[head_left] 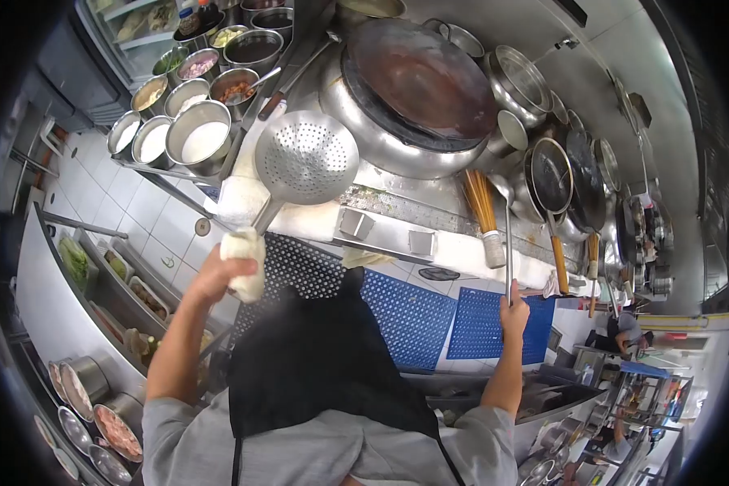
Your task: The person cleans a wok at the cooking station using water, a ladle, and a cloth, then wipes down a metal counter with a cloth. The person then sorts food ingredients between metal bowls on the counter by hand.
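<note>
My left hand (215, 274) is closed round a folded pale cloth (245, 263) wrapped on the handle of a perforated strainer (306, 158). The strainer's round bowl hangs over the stove's front edge, left of the wok (421, 81). That wok sits tilted on a round metal burner ring (405, 158), its inside dark and reddish brown. On the right, my right hand (513, 312) grips the end of a long-handled ladle (508, 235), whose bowl rests on the stove beside a bamboo brush (481, 211).
Metal pots of white powder (202, 143) and other ingredients stand at the upper left. Pans and strainers (551, 174) crowd the right side of the stove. Blue perforated mats (409, 312) cover the floor. Other people (622, 330) are at the far right.
</note>
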A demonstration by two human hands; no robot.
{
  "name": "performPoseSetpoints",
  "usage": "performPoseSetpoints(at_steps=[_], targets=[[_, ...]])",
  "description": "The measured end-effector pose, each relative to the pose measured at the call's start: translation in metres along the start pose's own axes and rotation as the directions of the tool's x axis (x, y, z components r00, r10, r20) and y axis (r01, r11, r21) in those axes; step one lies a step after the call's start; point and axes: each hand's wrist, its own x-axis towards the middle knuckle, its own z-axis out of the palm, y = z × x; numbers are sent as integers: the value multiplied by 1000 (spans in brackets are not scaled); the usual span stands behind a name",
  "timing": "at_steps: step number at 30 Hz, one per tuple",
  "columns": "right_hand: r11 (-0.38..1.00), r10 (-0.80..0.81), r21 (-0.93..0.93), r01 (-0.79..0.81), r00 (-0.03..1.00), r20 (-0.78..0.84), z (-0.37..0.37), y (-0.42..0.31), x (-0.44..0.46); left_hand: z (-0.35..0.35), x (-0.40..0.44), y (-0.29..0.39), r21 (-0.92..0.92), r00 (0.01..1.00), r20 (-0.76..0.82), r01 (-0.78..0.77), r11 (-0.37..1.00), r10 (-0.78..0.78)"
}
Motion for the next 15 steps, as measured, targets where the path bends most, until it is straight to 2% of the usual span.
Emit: performPoseSetpoints(at_steps=[1, 2, 3, 4, 5, 9, 12, 13, 15], targets=[[999, 4, -40, -4, 1000, -13, 10, 5, 1, 9, -6, 1, 145, 999, -44, -3, 989, 10], [997, 7, -80, -9, 1000, -23, 19, 11, 2, 12, -12, 3, 396, 983, -29, -157, 905, 184], [994, 47, -105, -44, 999, 28, 27, 14, 5, 14, -18, 7, 614, 939, 33, -289, 734, 342], [994, 69, -93, -65, 997, 43, 34, 14, 6, 20, -25, 14, 778, 872, 135, -388, 494, 471], [993, 89, -81, -84, 994, 60, 40, 13, 9, 30, -32, 23, 847, 799, 94, -378, 374, 594], [966, 218, -158, -203, 972, 85, 59, -2, 21, 34, -43, 52, 926, 786, -8, -228, 302, 618], [972, 197, -148, -183, 976, 92, 57, -1, 27, 28, -43, 65, 952, 679, 31, -244, 185, 733], [987, 142, -89, -134, 987, 81, 58, 5, 28, 22, -40, 66, 954, 647, 79, -270, 131, 758], [987, 150, -77, -142, 983, 103, 58, 8, 32, 23, -41, 69, 953, 630, 50, -262, 152, 775]])
